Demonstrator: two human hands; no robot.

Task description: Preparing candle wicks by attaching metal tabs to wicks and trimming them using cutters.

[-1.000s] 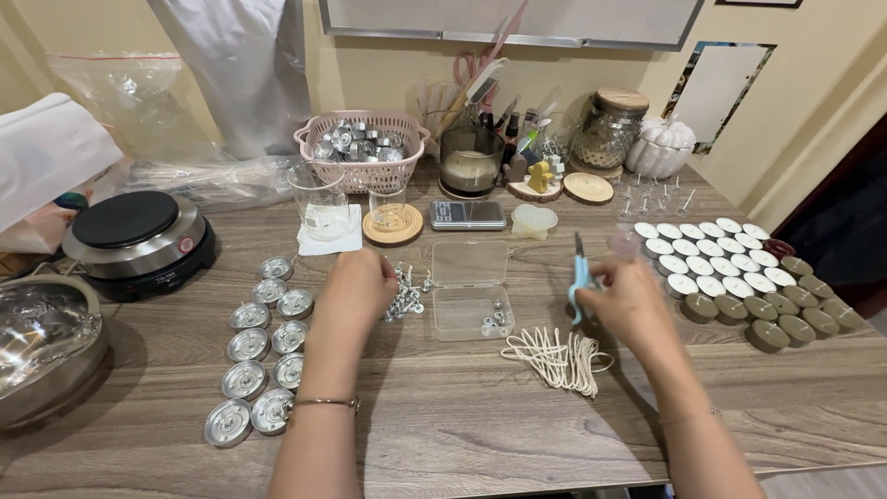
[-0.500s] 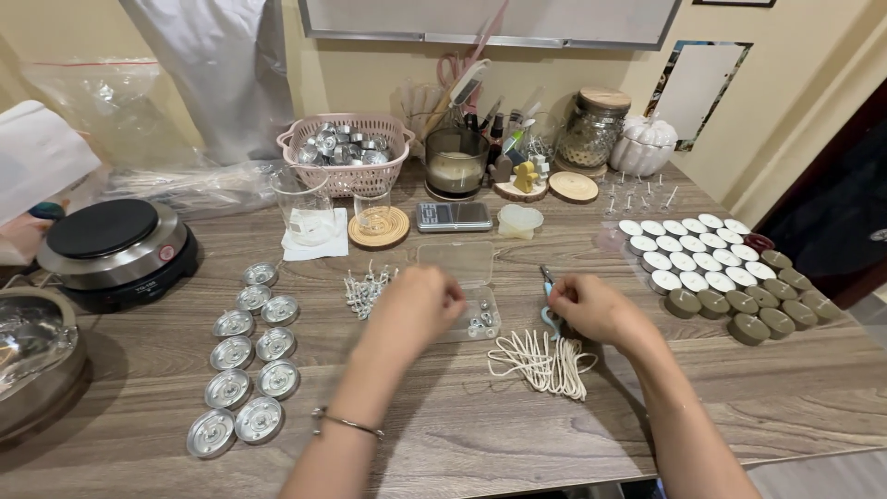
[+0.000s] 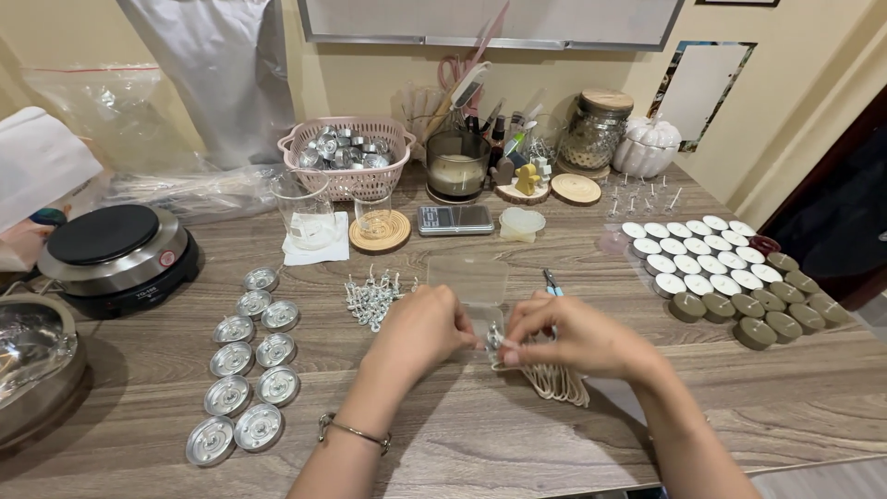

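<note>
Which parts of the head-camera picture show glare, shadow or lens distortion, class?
Head view: glare glints off the steel bowl at the left edge; soft shadows fall under the left hand and right hand on the table; the wide lens bends the table edge and wall lines; focus is sharp throughout.

Warm indoor light, fairly bright and even. Soft shadows under both forearms on the table (image 3: pixel 480 444). Glare on the steel bowl (image 3: pixel 32 356) and tin cups (image 3: pixel 245 356). Wide-angle bending at edges. Fingers slightly motion-blurred; background sharp.
</note>
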